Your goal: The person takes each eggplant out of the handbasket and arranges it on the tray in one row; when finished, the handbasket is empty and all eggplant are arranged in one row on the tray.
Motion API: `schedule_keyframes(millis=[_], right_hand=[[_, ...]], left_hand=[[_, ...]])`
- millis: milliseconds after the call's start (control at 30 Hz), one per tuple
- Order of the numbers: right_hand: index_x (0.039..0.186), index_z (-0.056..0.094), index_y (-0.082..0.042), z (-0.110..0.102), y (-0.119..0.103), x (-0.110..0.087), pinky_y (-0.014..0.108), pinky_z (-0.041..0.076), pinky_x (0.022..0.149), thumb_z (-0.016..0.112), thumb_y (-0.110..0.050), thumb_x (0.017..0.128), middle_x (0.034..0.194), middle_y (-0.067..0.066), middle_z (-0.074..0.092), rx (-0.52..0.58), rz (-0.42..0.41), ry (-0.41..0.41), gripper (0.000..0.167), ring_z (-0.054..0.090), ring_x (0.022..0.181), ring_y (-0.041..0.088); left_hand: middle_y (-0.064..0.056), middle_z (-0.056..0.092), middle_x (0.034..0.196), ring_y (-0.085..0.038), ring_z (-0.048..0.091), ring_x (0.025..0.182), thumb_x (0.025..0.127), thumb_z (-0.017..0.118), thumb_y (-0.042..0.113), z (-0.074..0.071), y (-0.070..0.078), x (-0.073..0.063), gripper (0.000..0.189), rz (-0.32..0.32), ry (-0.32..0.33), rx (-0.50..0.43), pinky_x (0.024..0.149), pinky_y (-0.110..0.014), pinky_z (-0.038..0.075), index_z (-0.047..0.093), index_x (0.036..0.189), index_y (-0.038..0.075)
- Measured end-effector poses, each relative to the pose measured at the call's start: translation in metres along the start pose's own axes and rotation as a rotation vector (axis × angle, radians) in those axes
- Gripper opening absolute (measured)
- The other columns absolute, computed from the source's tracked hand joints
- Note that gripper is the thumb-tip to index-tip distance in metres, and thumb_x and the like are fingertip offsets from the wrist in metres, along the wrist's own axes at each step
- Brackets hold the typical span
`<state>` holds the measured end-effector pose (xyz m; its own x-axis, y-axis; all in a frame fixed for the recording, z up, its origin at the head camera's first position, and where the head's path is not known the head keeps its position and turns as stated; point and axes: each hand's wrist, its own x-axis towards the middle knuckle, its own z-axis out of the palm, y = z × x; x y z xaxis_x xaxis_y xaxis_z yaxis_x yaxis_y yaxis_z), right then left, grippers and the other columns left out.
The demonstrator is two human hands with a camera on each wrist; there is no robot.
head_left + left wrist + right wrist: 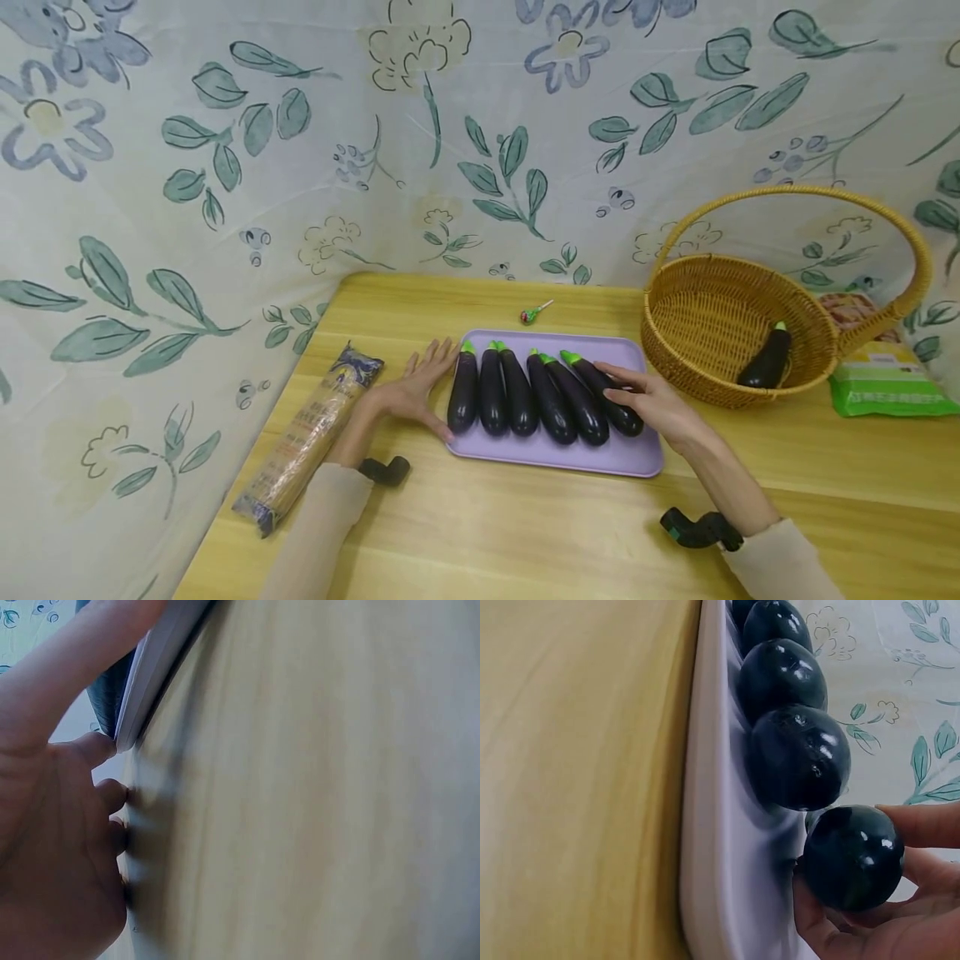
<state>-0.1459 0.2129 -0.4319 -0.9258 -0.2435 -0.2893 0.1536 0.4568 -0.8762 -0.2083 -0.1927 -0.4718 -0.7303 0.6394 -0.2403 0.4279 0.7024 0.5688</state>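
Observation:
Several dark purple eggplants (522, 396) with green stem ends lie side by side on a lilac tray (540, 454). My right hand (662, 406) grips the rightmost eggplant (855, 859), thumb and fingers on either side of it. In the right wrist view its rounded end sits close over the tray floor, beside the other eggplants. At the tray's left edge, my left hand (408, 394) spreads its fingers, with the thumb at the near left corner and the fingertips by the far rim. Nothing is held in it.
A wicker basket (712, 383) with a tall handle stands at the right, one eggplant (767, 358) inside. Behind it lies a green and yellow food packet (885, 379). A long clear packet of noodles (307, 442) lies at left; a lollipop (531, 315) lies beyond the tray.

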Motion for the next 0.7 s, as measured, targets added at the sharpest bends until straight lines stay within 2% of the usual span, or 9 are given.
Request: schedule_keyframes(millis=[100, 267, 533, 700], right_hand=[[0.159, 0.041, -0.010, 0.0013, 0.0009, -0.0003, 0.065, 0.030, 0.121, 0.060, -0.021, 0.104, 0.163, 0.028, 0.037, -0.016, 0.009, 0.006, 0.059, 0.036, 0.148, 0.048], [0.159, 0.042, -0.014, 0.0035, 0.0015, -0.0019, 0.051, 0.043, 0.109, 0.061, -0.021, 0.104, 0.155, 0.029, 0.046, -0.061, 0.033, 0.021, 0.059, 0.050, 0.134, 0.039], [0.156, 0.047, -0.018, 0.0074, 0.0045, -0.0031, 0.036, 0.048, 0.097, 0.066, -0.021, 0.102, 0.151, 0.027, 0.052, -0.080, 0.045, 0.052, 0.058, 0.056, 0.127, 0.032], [0.157, 0.046, -0.019, 0.0090, 0.0063, -0.0031, 0.041, 0.048, 0.104, 0.066, -0.021, 0.102, 0.158, 0.026, 0.046, -0.050, 0.035, 0.048, 0.059, 0.053, 0.135, 0.037]], left_hand=[[-0.018, -0.022, 0.171, -0.038, -0.025, 0.158, 0.062, 0.097, 0.050, 0.0002, 0.0005, 0.0001, 0.154, -0.002, -0.002, -0.010, 0.126, -0.063, -0.018, -0.010, 0.166, 0.014], [-0.020, -0.021, 0.171, -0.040, -0.024, 0.158, 0.062, 0.097, 0.050, 0.0001, 0.0010, 0.0008, 0.154, 0.006, 0.002, -0.018, 0.125, -0.065, -0.018, -0.010, 0.166, 0.012], [-0.020, -0.020, 0.171, -0.041, -0.023, 0.158, 0.061, 0.097, 0.051, 0.0010, 0.0005, 0.0016, 0.154, 0.011, 0.000, -0.019, 0.125, -0.065, -0.019, -0.009, 0.166, 0.012], [-0.018, -0.021, 0.172, -0.039, -0.024, 0.158, 0.061, 0.097, 0.051, 0.0011, -0.0004, 0.0019, 0.154, 0.004, 0.001, -0.021, 0.126, -0.063, -0.019, -0.009, 0.166, 0.014]])
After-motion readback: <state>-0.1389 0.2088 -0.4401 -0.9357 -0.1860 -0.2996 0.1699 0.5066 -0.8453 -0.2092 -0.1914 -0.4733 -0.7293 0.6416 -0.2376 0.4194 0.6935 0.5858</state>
